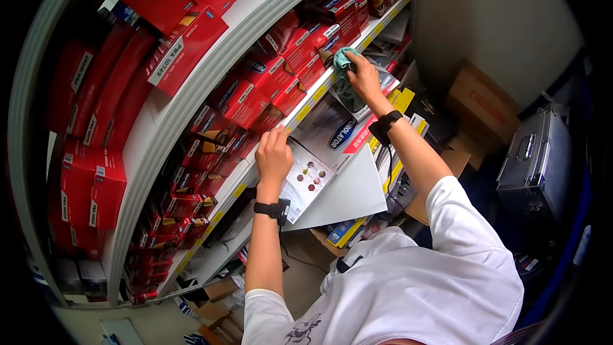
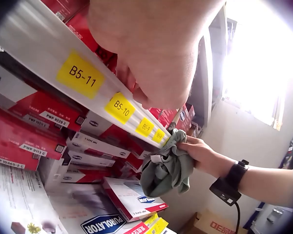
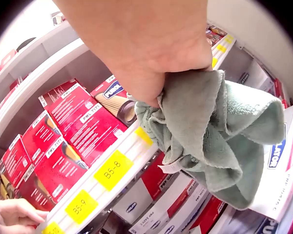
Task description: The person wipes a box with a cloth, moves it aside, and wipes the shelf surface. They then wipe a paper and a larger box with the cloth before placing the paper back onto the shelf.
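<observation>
A green cloth [image 3: 210,126] hangs in folds from my right hand [image 1: 365,80], whose fingers grip it at the front edge of a white shelf [image 1: 316,94]. In the left wrist view the cloth [image 2: 167,168] lies against the far end of that edge, just past its yellow labels [image 2: 120,108]. My left hand [image 1: 274,155] rests on the same shelf edge, lower along it, with its fingers bent over the lip. Red filter boxes [image 3: 88,126] stand behind the edge, close to both hands.
A lower shelf carries white and red boxes and a Purolator carton [image 1: 338,129]. Larger red boxes [image 1: 185,51] fill the upper shelf at left. To the right stand a metal case [image 1: 533,153] and a cardboard box [image 1: 482,99]. Cables hang from both wrists.
</observation>
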